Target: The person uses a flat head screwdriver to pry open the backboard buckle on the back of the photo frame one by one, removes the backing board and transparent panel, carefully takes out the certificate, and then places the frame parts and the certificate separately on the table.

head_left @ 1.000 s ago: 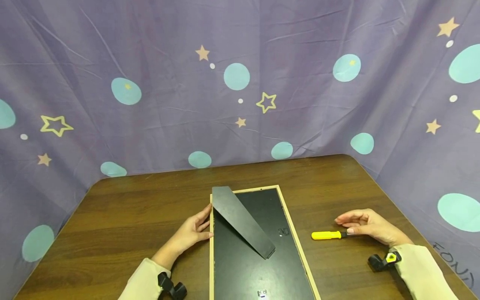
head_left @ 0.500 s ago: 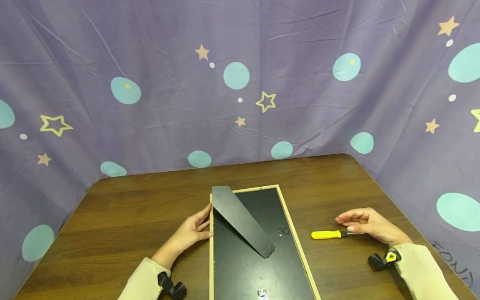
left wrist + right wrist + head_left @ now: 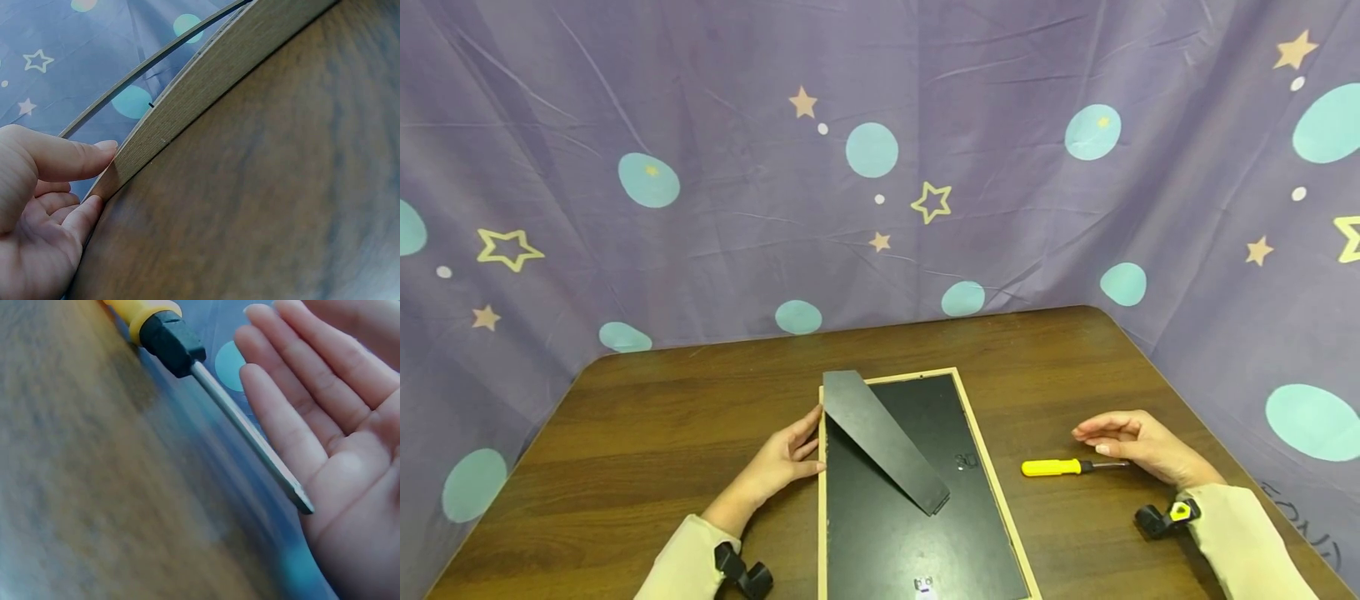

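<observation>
A picture frame (image 3: 985,454) with a pale wooden border lies with its black back up. Its dark easel stand (image 3: 887,446) slants across the upper part. My left hand (image 3: 778,467) rests against the frame's left side, thumb and fingertips touching the border. In the left wrist view the thumb (image 3: 78,156) meets the upper edge of the wooden side (image 3: 181,103). A screwdriver (image 3: 1052,468) with a yellow handle lies right of the frame, tip pointing right. My right hand (image 3: 1146,450) hovers loosely by its metal shaft (image 3: 250,434), fingers relaxed and gripping nothing.
The brown wooden table (image 3: 685,408) carries it all. A purple curtain (image 3: 737,233) with stars and blue dots hangs behind the table's far edge and along its sides. Each wrist wears a black camera mount (image 3: 1165,521). A small metal fitting (image 3: 923,583) shows low on the frame's back.
My right hand has lifted slightly away from the screwdriver, so more of its shaft shows. The left hand, frame and stand stay as they were.
</observation>
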Demonstrator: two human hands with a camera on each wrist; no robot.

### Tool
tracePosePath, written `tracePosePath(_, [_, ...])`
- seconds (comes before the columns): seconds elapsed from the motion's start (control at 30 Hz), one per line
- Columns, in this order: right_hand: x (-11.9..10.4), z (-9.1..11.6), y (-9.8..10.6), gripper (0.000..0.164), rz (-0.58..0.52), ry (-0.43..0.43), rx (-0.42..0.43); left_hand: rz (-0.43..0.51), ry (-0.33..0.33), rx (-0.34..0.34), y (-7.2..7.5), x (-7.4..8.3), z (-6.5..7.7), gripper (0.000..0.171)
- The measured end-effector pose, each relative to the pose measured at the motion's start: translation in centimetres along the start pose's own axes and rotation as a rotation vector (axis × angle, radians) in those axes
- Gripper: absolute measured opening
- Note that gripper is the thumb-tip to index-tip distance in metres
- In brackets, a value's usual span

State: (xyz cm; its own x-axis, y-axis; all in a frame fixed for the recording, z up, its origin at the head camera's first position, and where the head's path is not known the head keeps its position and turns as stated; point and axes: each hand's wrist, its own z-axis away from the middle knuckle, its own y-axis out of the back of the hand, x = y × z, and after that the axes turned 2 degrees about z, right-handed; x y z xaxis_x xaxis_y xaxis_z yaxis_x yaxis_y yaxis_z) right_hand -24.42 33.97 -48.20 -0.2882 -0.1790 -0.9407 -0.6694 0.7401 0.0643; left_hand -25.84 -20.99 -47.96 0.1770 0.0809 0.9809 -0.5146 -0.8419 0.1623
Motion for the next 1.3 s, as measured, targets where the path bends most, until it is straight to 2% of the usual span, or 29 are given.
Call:
tracePosePath(0.1, [-0.1, -0.1, -0.1, 0.038, -0.008, 0.029, -0.004, -0.002, -0.001, 0.005, 0.0, 0.1, 0.0, 0.085])
tracePosePath(0.27, [-0.3, -0.2, -0.1, 0.038, -0.025, 0.021, 0.008, -0.004, 0.007, 0.011, 0.0, 0.2, 0.0, 0.085])
tracePosePath(0.67, [-0.8, -0.5, -0.2, 0.037, 0.015, 0.011, 0.020, 0.006, -0.004, 0.029, 0.1, 0.1, 0.0, 0.085])
tracePosePath(0.97, [-1.5, -1.2, -1.2, 0.035, 0.072, -0.016, 0.031, 0.091, -0.014, 0.046, 0.3, 0.1, 0.0, 0.087])
tracePosePath(1.3, [-1.5, -2.2, -2.2, 0.032, 0.115, -0.009, 0.039, 0.098, -0.008, 0.058, 0.5, 0.1, 0.1, 0.087])
